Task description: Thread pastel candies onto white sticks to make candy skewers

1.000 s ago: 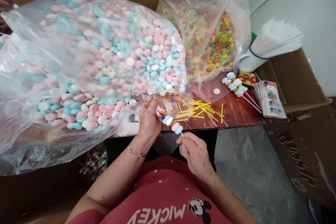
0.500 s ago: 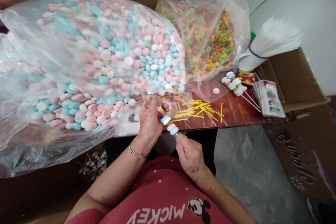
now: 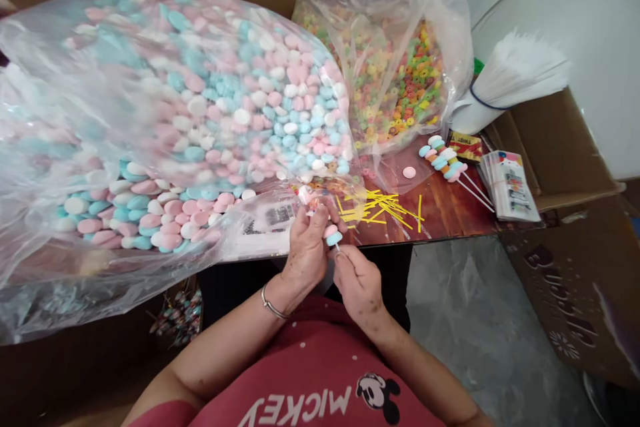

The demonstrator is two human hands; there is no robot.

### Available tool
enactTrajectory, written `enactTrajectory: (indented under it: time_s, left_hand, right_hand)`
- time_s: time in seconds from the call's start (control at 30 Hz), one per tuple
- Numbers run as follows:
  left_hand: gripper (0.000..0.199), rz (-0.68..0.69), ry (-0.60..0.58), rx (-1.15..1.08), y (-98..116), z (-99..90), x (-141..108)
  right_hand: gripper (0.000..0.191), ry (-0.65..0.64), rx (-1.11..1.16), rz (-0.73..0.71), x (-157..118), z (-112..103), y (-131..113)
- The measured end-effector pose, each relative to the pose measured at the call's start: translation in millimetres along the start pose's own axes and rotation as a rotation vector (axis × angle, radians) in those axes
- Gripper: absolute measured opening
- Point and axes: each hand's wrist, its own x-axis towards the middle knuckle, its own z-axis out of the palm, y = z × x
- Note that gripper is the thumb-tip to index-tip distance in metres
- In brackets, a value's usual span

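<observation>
Just past the table's front edge, my left hand [image 3: 309, 247] is closed round the upper part of a candy skewer [image 3: 333, 235] in a clear printed wrapper. Pink and blue sweets show below its fingers. My right hand [image 3: 357, 279] pinches the white stick at the skewer's lower end. Behind the hands lie yellow twist ties [image 3: 383, 207] in a loose pile. A big clear bag [image 3: 220, 113] of pink, blue and white sweets spreads on the left. Finished-looking skewers [image 3: 443, 159] rest on the table to the right, near a single pink sweet [image 3: 409, 173].
A bag of coloured ring sweets [image 3: 400, 87] stands at the back. On the right are a white mug [image 3: 470, 115] of white sticks, a red-gold box [image 3: 465, 145], a stack of printed wrappers [image 3: 510, 187] and an open carton [image 3: 555, 160]. More skewers [image 3: 180, 313] lie below the table.
My left hand has moved right and down along the skewer and now covers more of its sweets. My right hand still pinches the stick, nearly in the same place.
</observation>
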Motion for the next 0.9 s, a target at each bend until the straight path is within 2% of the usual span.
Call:
enactTrajectory:
  time_s: [0.03,0.1,0.17,0.23,0.37,0.4,0.47,0.67,0.73,0.8,0.9]
  left_hand:
    - [0.035,-0.057,-0.025,0.015,-1,-0.9,-2]
    - [0.038,-0.136,-0.064,0.041,2,-3.2,-3]
    - [0.043,-0.102,-0.057,0.045,11,-4.9,2]
    - [0.047,-0.004,-0.011,0.038,23,-5.1,12]
    - [0.043,0.045,0.082,0.094,40,-1.2,28]
    - [0.041,0.05,0.098,0.1,41,0.1,30]
    - [0.038,0.057,0.121,0.09,42,2.0,32]
    - [0.035,0.027,0.145,-0.06,41,1.0,39]
    - [0.035,0.037,0.181,-0.097,41,-0.5,42]
    - [0.036,0.057,0.208,-0.123,41,-1.5,45]
    - [0.035,0.047,0.196,-0.144,40,-1.9,45]
  right_hand:
    - [0.028,-0.023,0.133,0.097,1,-1,-1]
    - [0.028,-0.037,0.272,0.192,2,-4,-1]
    - [0.028,-0.04,0.218,0.154,1,-7,2]
    - [0.026,0.001,-0.012,-0.038,1,-10,6]
    - [0.021,0.218,-0.592,-0.56,1,-12,14]
    - [0.022,0.25,-0.667,-0.623,1,-12,14]
    - [0.023,0.252,-0.713,-0.653,0,-12,14]
    - [0.027,0.124,-0.502,-0.422,-5,-14,10]
    - [0.029,0.039,-0.322,-0.252,-7,-12,10]
    - [0.03,-0.069,-0.067,-0.015,-8,-9,8]
    - [0.029,-0.186,0.31,0.293,-6,-6,2]
